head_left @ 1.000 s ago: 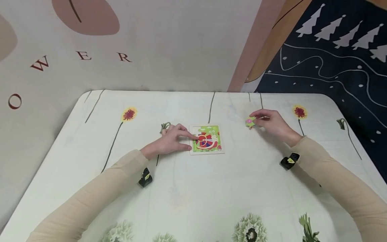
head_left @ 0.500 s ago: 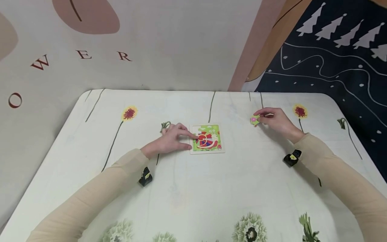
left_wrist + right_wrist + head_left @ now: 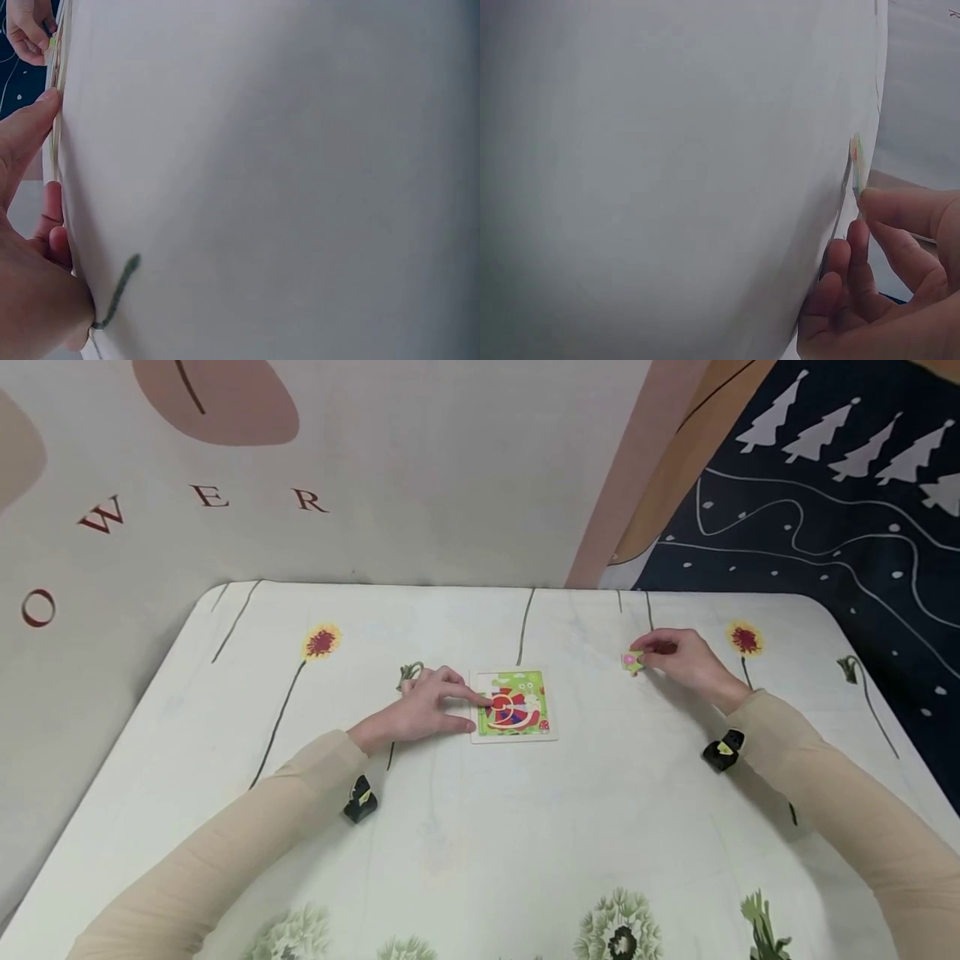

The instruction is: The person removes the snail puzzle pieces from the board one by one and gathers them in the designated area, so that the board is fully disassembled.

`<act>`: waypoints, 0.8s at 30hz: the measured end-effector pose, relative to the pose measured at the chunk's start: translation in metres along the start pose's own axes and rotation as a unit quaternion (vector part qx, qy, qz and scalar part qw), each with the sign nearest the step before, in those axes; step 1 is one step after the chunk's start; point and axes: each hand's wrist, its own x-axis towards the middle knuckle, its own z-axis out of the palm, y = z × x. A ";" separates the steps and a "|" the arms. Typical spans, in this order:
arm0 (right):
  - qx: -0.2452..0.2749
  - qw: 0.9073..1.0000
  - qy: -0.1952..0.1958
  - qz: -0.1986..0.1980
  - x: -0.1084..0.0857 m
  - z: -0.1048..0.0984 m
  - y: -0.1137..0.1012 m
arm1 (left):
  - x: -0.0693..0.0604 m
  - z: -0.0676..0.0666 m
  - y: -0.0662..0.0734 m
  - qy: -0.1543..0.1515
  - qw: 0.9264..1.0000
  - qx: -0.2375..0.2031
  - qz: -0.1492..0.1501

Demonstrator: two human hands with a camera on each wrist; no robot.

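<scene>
A square jigsaw puzzle (image 3: 514, 739) with a pale border and a red, blue and green picture lies flat on the table. From its left side my left hand (image 3: 427, 706) reaches over it. The index finger is stretched out and touches the picture; the thumb rests at the border's left edge. Farther right, my right hand (image 3: 686, 664) pinches a small green puzzle piece (image 3: 632, 662) with a pink spot between thumb and fingers. In the right wrist view the thin piece (image 3: 857, 161) tilts up from the fingertips, close to the cloth.
A white cloth (image 3: 487, 843) with printed flowers and stems covers the table. Behind the far edge hangs a light printed fabric (image 3: 450, 485), and a dark one (image 3: 810, 527) with trees hangs at the right. Black cameras sit at both wrists.
My right hand has shifted slightly to the right with the puzzle piece, then stayed almost in place. My left hand and the jigsaw puzzle have not moved.
</scene>
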 end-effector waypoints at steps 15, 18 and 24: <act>0.033 0.999 0.012 -0.001 -0.003 0.000 -0.003 | 0.003 0.001 0.007 0.002 0.999 -0.009 0.032; 0.036 0.999 0.006 -0.004 -0.004 0.003 -0.008 | 0.006 0.002 0.009 0.003 0.999 -0.016 0.035; 0.043 0.999 -0.008 -0.019 -0.006 0.009 -0.016 | 0.012 0.005 0.015 0.000 0.999 -0.044 0.018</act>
